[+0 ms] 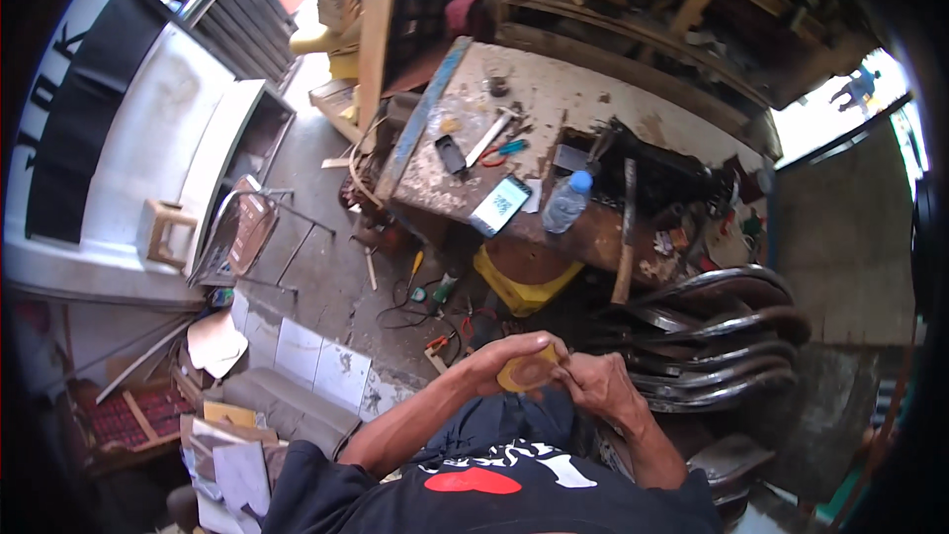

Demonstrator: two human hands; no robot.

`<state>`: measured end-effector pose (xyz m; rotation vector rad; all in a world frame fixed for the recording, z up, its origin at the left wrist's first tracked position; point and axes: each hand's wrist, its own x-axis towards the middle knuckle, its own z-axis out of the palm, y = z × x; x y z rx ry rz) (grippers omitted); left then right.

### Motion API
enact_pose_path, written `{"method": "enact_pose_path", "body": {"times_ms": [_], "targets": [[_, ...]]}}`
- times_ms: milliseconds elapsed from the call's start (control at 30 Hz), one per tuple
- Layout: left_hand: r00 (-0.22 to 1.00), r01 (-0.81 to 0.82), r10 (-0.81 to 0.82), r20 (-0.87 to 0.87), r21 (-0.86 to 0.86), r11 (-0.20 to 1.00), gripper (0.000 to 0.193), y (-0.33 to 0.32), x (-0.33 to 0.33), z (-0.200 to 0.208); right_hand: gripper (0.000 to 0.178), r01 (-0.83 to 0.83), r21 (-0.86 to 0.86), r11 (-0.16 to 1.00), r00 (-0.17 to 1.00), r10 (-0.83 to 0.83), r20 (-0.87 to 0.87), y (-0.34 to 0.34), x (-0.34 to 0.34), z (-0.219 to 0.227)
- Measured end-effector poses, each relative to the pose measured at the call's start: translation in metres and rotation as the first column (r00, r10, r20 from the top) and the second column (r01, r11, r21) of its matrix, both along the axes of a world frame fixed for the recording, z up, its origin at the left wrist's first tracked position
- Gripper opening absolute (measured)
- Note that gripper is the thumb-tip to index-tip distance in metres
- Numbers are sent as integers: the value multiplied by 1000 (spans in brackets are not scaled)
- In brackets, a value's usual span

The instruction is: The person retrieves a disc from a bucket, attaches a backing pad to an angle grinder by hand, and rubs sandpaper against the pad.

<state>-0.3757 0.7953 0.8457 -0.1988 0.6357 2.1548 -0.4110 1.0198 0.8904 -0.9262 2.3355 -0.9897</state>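
Note:
In front of my body, both hands meet at a round yellow roll with a brownish middle (529,370); it looks like a roll of tape. My left hand (502,361) is closed round its left and upper side, the thumb and fingers along the rim. Bent and pinched together, the fingers of my right hand (599,383) press at the roll's right edge. Whether they also pinch a loose end is too small to tell. Beyond my hands, a yellow-edged stool (524,282) stands by the workbench (435,173).
On the workbench lie a hammer (491,136), pliers (504,152), a phone-like card (501,205), a water bottle (567,203) and a long-handled hammer (627,237). Stacked metal-framed seats (712,336) stand right. Cables and a screwdriver (416,265) litter the floor. A folding chair (255,229) stands left.

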Motion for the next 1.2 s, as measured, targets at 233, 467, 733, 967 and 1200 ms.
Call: {"method": "enact_pose_path", "body": {"times_ms": [233, 467, 733, 967, 1200], "targets": [[886, -401, 435, 164, -201, 893, 38, -19, 47, 3, 19, -353, -172, 920, 921, 374, 108, -58, -23, -14], [629, -611, 751, 201, -470, 637, 34, -62, 115, -16, 25, -563, -225, 795, 786, 600, 150, -151, 13, -49], [603, -736, 774, 194, -238, 634, 34, -231, 136, -42, 23, -465, -207, 861, 883, 466, -48, -316, 54, -53], [836, -481, 534, 125, -300, 824, 35, -361, 207, -43, 44, -262, 66, 963, 965, 261, 24, -427, 125, -34], [923, -183, 271, 275, -306, 934, 33, -395, 250, -59, 42, -212, 110, 971, 866, 135, 482, -434, 202, -89]]}}
